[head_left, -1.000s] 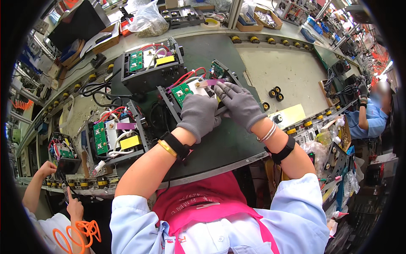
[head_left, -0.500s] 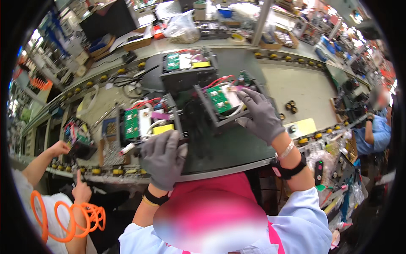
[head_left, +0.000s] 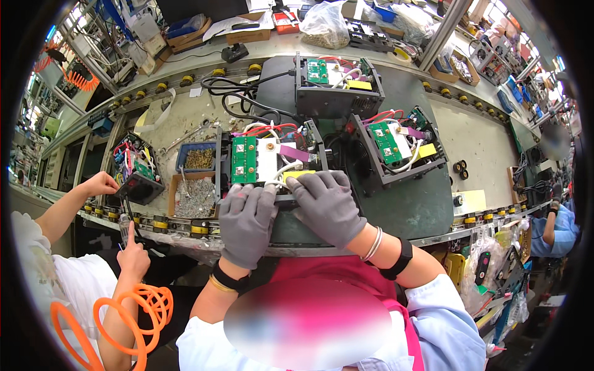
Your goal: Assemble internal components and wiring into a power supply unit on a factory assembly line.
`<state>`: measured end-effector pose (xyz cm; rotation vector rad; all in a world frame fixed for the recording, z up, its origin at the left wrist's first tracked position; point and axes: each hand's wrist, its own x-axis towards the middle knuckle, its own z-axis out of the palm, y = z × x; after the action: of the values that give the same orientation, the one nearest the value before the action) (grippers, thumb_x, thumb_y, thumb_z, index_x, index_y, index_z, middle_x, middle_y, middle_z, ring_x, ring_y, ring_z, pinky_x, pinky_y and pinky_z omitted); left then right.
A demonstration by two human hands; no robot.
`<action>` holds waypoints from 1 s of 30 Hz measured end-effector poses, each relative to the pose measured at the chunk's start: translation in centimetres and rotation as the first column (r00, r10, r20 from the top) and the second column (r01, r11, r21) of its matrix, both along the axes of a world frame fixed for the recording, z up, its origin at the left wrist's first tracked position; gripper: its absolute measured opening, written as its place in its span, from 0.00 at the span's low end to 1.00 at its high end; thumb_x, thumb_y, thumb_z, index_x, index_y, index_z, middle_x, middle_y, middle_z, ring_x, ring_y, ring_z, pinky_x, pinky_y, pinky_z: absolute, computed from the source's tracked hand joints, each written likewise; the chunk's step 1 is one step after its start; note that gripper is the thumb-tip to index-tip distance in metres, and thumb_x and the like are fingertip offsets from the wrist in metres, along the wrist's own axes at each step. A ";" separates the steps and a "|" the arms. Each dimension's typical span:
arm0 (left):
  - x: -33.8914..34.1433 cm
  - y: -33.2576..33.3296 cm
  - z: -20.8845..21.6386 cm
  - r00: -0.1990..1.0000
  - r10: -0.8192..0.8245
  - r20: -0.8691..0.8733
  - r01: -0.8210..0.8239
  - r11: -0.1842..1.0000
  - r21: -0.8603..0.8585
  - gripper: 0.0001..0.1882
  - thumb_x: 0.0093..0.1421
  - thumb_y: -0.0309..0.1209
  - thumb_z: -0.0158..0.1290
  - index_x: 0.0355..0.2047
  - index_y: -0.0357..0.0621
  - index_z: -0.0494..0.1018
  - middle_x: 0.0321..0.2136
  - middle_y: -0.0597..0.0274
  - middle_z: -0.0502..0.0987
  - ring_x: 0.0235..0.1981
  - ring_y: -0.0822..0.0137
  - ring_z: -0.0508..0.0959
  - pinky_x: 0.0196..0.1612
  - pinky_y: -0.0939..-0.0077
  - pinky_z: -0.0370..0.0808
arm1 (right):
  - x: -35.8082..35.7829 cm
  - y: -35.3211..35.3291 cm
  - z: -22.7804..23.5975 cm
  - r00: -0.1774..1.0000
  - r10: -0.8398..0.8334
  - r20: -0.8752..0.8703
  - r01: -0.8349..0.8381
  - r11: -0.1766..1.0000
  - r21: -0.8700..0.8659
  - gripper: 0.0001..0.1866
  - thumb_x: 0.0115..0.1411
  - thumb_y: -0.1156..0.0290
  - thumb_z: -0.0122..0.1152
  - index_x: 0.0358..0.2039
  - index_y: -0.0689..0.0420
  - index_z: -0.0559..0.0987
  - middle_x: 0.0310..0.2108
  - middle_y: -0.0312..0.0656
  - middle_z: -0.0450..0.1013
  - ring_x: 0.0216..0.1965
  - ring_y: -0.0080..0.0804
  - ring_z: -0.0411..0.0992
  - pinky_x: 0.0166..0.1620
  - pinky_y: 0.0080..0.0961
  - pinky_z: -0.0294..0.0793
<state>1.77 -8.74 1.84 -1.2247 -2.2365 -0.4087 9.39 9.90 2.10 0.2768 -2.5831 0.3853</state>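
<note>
Our gloved left hand (head_left: 249, 224) lays its fingers, side by side, on the near edge of a black-framed unit (head_left: 266, 162); our right hand (head_left: 328, 207), fingers slightly parted, touches it by the yellow block (head_left: 299, 174). We cannot tell whether either pinches anything. The unit sits on a dark green surface (head_left: 408, 207), right of a blue tray (head_left: 197, 145), near two similar units (head_left: 399, 151).

I count one grey fabric glove (head_left: 246, 230) on the left hand (head_left: 247, 219), its match on the right hand (head_left: 329, 207). Left: black wristband (head_left: 229, 278), slim gold-coloured bangle (head_left: 218, 284). Right: silver-coloured bangles (head_left: 374, 243), wider black strap (head_left: 400, 260). From my remote post I also list: light blue shirt (head_left: 442, 315), loose sleeves; bright pink apron (head_left: 328, 268), its front largely blurred.
</note>
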 end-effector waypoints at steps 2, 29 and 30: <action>-0.9 -0.2 -0.7 0.982 -0.098 0.160 0.085 0.992 0.089 0.22 0.54 0.33 0.61 0.50 0.46 0.71 0.35 0.59 0.78 0.36 0.57 0.78 0.47 0.58 0.73 | -0.1 -0.3 -0.4 0.999 -0.026 -0.045 0.026 1.000 -0.005 0.29 0.43 0.67 0.70 0.49 0.56 0.79 0.41 0.38 0.71 0.43 0.37 0.71 0.49 0.39 0.68; -1.7 1.6 0.5 0.894 0.064 0.444 -0.054 0.998 -0.035 0.30 0.39 0.34 0.70 0.45 0.45 0.75 0.31 0.58 0.76 0.36 0.54 0.76 0.40 0.59 0.70 | -0.5 0.1 -1.1 0.995 -0.064 0.073 0.054 0.989 0.134 0.35 0.52 0.65 0.65 0.61 0.60 0.69 0.59 0.50 0.69 0.62 0.42 0.67 0.67 0.43 0.59; -1.9 1.9 0.6 0.881 0.067 0.468 -0.050 0.998 -0.049 0.30 0.39 0.34 0.71 0.44 0.44 0.75 0.31 0.58 0.76 0.36 0.54 0.76 0.40 0.59 0.70 | -0.6 0.0 -1.2 0.994 -0.063 0.092 0.051 0.991 0.127 0.33 0.55 0.66 0.60 0.62 0.60 0.68 0.60 0.51 0.68 0.63 0.42 0.67 0.68 0.43 0.58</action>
<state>-0.13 -6.86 2.47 -1.1635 -2.6910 -0.7097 8.82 9.90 0.88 0.2319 -2.7077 0.2216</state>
